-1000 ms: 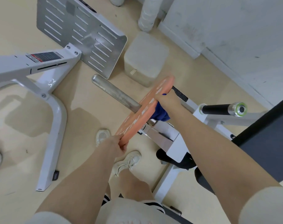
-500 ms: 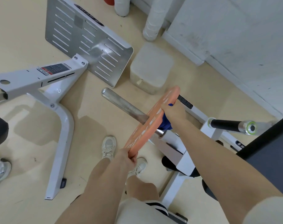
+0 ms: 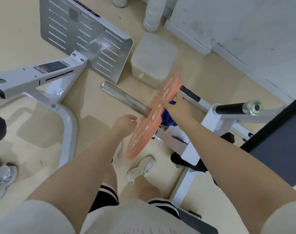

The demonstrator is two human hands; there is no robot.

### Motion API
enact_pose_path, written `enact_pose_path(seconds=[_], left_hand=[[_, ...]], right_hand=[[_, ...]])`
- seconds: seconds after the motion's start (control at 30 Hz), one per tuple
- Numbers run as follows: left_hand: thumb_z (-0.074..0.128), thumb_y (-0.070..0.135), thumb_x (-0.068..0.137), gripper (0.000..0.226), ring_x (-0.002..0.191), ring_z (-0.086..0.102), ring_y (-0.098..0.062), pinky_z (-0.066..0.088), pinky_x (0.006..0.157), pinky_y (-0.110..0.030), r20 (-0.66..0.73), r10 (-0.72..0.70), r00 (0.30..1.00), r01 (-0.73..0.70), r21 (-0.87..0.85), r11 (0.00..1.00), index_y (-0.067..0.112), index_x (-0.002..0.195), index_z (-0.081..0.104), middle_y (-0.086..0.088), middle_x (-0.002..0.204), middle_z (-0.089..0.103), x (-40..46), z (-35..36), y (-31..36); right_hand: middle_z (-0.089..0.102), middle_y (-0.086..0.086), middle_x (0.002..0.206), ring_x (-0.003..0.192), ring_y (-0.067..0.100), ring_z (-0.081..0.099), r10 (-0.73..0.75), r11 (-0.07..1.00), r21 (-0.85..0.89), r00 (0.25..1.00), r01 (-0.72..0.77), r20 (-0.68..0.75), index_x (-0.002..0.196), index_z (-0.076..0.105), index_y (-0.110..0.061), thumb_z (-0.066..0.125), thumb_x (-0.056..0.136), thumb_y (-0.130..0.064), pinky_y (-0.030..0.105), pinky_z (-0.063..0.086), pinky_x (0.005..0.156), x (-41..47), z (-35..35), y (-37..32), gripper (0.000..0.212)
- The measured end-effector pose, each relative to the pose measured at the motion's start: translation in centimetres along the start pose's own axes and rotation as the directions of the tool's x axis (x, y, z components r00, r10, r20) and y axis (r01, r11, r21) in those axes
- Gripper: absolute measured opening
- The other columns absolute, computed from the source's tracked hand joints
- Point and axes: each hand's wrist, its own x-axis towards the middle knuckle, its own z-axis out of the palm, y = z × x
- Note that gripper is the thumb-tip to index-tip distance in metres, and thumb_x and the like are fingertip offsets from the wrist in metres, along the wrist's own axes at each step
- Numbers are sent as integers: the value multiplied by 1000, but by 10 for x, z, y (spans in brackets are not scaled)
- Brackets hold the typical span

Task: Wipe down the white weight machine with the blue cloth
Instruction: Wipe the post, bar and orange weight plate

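An orange weight plate (image 3: 143, 132) sits on the steel sleeve (image 3: 123, 97) of the white weight machine (image 3: 211, 119). My right hand (image 3: 177, 108) grips the plate's upper rim, thumb on its front face. The blue cloth (image 3: 168, 119) is bunched in that hand behind the plate. My left hand (image 3: 125, 122) hovers just left of the plate, fingers loosely curled, holding nothing and not touching it.
A white frame arm (image 3: 25, 78) with a grey slotted footplate (image 3: 86, 36) stands at the left. A pale block (image 3: 154, 56) lies by the wall. A black handle (image 3: 231, 108) and dark pad (image 3: 279, 149) are at the right. Another person's shoes (image 3: 1, 178) are at the far left.
My left hand has let go of the plate's lower rim and drawn back to the left. My right hand keeps its grip on the upper rim with the cloth.
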Motion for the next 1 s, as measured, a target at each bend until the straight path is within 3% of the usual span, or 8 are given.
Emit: enact_pose_path(seconds=[0.1, 0.23, 0.37, 0.47, 0.57, 0.67, 0.83, 1.0], left_hand=[[35, 7, 95, 45, 114, 54, -28, 38, 97, -30, -68, 321, 945, -310, 134, 941, 20, 137, 44, -10, 124, 60, -5, -19, 26], [37, 6, 93, 65, 119, 48, -31, 42, 96, -37, 206, 579, 789, -588, 528, 613, 37, 147, 17, -9, 142, 39, 4, -42, 81], [30, 24, 96, 52, 134, 33, -31, 31, 109, -42, 478, 620, 622, -713, 673, 196, 38, 146, 23, -6, 151, 27, 31, -46, 135], [33, 0, 91, 70, 139, 19, -31, 25, 111, -48, 678, 511, 529, -675, 701, -231, 37, 147, 14, -5, 157, 9, 31, -35, 164], [32, 4, 96, 60, 144, 10, -23, 12, 115, -39, 797, 383, 468, -552, 602, -577, 31, 148, 17, -4, 157, 10, 36, -23, 175], [33, 13, 99, 37, 139, 24, -23, 21, 114, -39, 814, 342, 470, -457, 555, -694, 23, 134, 43, -4, 145, 36, 52, -11, 174], [43, 6, 92, 26, 117, 47, -23, 31, 105, -40, 876, 292, 383, -440, 451, -776, 20, 109, 55, 0, 112, 57, 63, -1, 180], [57, 6, 82, 26, 102, 52, -21, 36, 95, -41, 902, 247, 355, -454, 397, -798, 27, 96, 62, 5, 95, 62, 77, -2, 181]], right_hand=[[65, 3, 102, 96, 20, 61, -8, 999, 48, 1000, 7, 21, 119, 50, -20, 61, 85, -43, 30, 50, 75, -26, -6, 14, 42], [62, -7, 108, 101, 15, 56, 24, 999, 47, 999, -26, 43, 128, 51, -30, 55, 88, -49, 28, 44, 91, -43, -15, 23, 45], [64, -3, 110, 97, 21, 63, 110, 994, 3, 989, -111, 94, 134, 46, -35, 52, 87, -53, 37, 51, 87, -59, -1, 37, 51], [62, -2, 88, 68, 14, 54, 244, 970, -17, 962, -244, 126, 137, 45, -23, 51, 84, -60, 31, 50, 72, -70, 23, 45, 64], [66, 3, 102, 87, 20, 60, 329, 943, -114, 930, -314, 162, 130, 49, -10, 50, 79, -69, 37, 49, 89, -71, 51, 51, 78], [67, 1, 106, 97, 21, 62, 335, 933, -166, 938, -318, 85, 125, 52, -13, 44, 77, -76, 35, 45, 90, -69, 71, 51, 79], [64, -5, 61, 55, 14, 60, 353, 928, -149, 934, -342, 54, 87, 60, -17, 46, 74, -73, 29, 48, 77, -57, 71, 43, 59], [58, -3, 64, 54, 15, 55, 408, 912, -21, 904, -409, 128, 80, 49, -21, 53, 80, -34, 29, 49, 65, -46, 82, 32, 13]])
